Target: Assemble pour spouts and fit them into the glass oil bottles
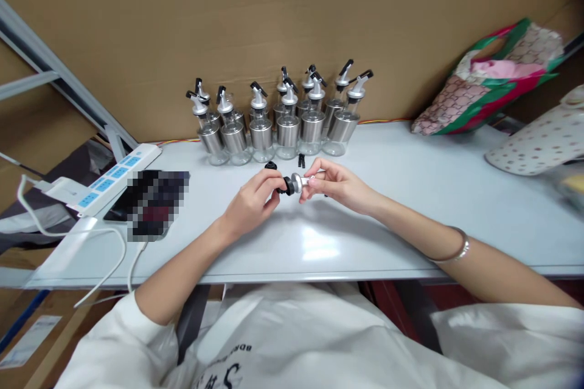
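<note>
Between my two hands, above the front part of the table, is a silver pour spout (297,182) lying sideways. My left hand (258,197) pinches the black stopper (288,186) at its left end. The fingers of my right hand (335,185) are closed on the narrow silver neck at the other end. Just beyond my left fingers lies a black round part (271,166). A small black piece (302,161) rests on the table past my right fingertips. Several glass bottles (287,134) with steel sleeves and lever spouts stand upright in rows behind.
To the left are a white power strip (121,176) with a plugged-in charger, a cable and a phone (157,206). A patterned bag (483,85) and a spotted white container (538,140) stand at the right. Cardboard (274,12) closes off the back of the table (410,194).
</note>
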The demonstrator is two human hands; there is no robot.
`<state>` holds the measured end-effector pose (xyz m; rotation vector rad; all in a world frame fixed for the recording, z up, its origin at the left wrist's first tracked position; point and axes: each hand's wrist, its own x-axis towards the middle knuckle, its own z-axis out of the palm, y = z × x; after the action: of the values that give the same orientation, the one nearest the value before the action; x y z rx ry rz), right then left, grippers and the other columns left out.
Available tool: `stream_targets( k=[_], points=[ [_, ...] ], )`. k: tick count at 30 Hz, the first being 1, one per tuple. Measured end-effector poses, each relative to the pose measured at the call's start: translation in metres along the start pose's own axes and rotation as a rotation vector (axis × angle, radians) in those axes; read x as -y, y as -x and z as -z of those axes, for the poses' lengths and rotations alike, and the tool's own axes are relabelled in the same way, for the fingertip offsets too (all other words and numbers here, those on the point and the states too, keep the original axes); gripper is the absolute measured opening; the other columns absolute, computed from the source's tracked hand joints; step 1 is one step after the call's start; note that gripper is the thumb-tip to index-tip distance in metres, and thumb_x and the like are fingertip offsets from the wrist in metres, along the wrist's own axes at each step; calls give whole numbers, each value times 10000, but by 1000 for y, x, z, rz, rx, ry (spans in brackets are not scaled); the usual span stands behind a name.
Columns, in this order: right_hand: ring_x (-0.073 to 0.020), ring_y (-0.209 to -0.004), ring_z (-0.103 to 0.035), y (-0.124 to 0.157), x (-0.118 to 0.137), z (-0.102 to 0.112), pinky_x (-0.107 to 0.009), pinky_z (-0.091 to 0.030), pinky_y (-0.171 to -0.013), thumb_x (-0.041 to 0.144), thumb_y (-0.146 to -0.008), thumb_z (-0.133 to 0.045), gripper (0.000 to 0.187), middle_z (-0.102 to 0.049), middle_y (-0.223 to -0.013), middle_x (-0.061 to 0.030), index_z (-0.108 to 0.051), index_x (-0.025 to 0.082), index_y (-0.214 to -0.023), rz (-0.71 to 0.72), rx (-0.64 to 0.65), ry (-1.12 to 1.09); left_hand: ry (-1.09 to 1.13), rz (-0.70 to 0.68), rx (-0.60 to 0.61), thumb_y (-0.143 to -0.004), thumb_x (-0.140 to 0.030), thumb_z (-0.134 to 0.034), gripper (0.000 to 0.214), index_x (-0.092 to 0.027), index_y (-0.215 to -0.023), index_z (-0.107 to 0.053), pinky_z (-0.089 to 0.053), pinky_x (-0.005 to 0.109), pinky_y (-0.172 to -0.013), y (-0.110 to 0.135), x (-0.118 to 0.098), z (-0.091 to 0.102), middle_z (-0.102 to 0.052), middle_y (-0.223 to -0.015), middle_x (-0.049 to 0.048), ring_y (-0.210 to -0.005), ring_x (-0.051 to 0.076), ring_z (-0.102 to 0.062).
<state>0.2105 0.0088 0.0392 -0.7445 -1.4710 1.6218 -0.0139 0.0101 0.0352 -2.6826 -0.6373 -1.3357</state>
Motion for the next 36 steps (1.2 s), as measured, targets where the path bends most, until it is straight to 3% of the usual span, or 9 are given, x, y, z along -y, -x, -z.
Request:
stream_targets(
  k=[9,18,23,30,36],
  points=[
    [-184,-719,-717,0,1,2,-325,-485,-721,420,-771,-736,321,-728,-735,9,-507,201,-827,3,27,-5,105,16,-54,-848,-153,-627,148,-179,-972,-550,-547,270,-784,-2,2,1,-654,-934,61,-879,142,-653],
    [-161,-669,-700,1,0,-2,-299,-489,-684,436,-810,-696,301,-727,-678,-5,-524,191,-834,59,52,102,155,13,-137,-839,-102,-629,124,-167,-943,-610,-564,254,-784,-6,-5,2,-691,-920,59,-849,128,-674],
    [-158,-656,-698,3,5,-3,-286,-497,-658,411,-779,-733,323,-721,-674,0,-495,192,-775,63,22,131,134,-40,-81,-857,-98,-598,118,-162,-953,-625,-570,255,-772,-2,-2,-2,-693,-929,72,-850,133,-670],
    [-152,-564,-679,3,7,-6,-281,-502,-583,413,-790,-723,329,-697,-620,16,-478,194,-772,42,117,66,115,-132,-156,-853,-70,-585,126,-165,-933,-605,-563,254,-723,-3,-5,-5,-685,-888,68,-815,135,-659],
    [-140,-508,-659,4,7,-11,-261,-494,-521,411,-814,-698,334,-660,-600,43,-443,198,-778,47,153,43,123,-117,-170,-858,-74,-580,135,-178,-939,-605,-555,245,-716,-3,-8,-3,-684,-882,59,-803,126,-656]
  ],
)
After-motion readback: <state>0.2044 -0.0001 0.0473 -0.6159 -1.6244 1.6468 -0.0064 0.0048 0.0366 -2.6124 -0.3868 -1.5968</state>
